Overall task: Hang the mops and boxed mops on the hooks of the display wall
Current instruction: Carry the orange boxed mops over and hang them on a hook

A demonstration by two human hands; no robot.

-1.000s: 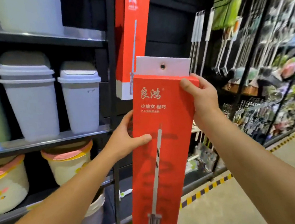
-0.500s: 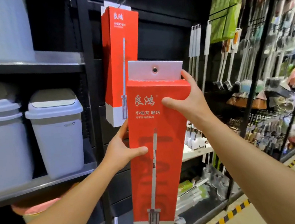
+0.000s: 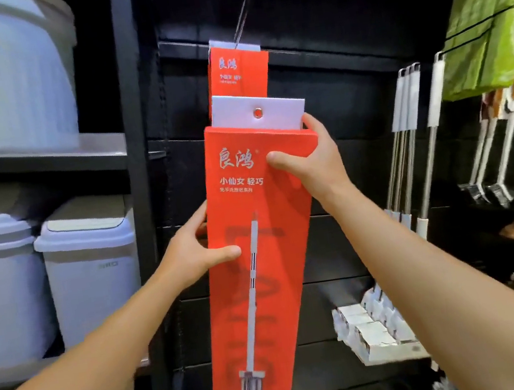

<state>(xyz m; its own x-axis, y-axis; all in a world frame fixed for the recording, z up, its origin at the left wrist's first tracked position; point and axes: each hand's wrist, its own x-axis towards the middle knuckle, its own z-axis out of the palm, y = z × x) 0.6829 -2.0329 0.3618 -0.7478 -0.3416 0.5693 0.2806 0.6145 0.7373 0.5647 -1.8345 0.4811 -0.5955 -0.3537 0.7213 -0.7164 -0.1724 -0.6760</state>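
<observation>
While the black display wall [image 3: 359,154] filled the view ahead, with pale lidded bins [image 3: 91,267] on the shelving to its left and bare mops [image 3: 407,147] hanging to its right, I had the boxed mop [image 3: 258,260] held upright in front of the wall. It was a long red carton, its lower end running out of the bottom of the view. A second red box [image 3: 240,71] already hung above and behind it from a long wire hook [image 3: 243,15] (the hook reached out toward me, its tip near the top edge of the view). My right hand [image 3: 307,161] was clamped on the carton's upper right corner, thumb across the front. My left hand [image 3: 195,256] gripped the left edge lower down, thumb on the face. Smallest of all, the metal eyelet [image 3: 258,112] sat in the white tab [image 3: 256,109] at the top, well below the hook's tip. I judged the step to be threading. To do it well I would have raised the carton straight, kept the tab square to the hook, lined the eyelet up with the tip, then slid it back along the wire and released only once it hung.
</observation>
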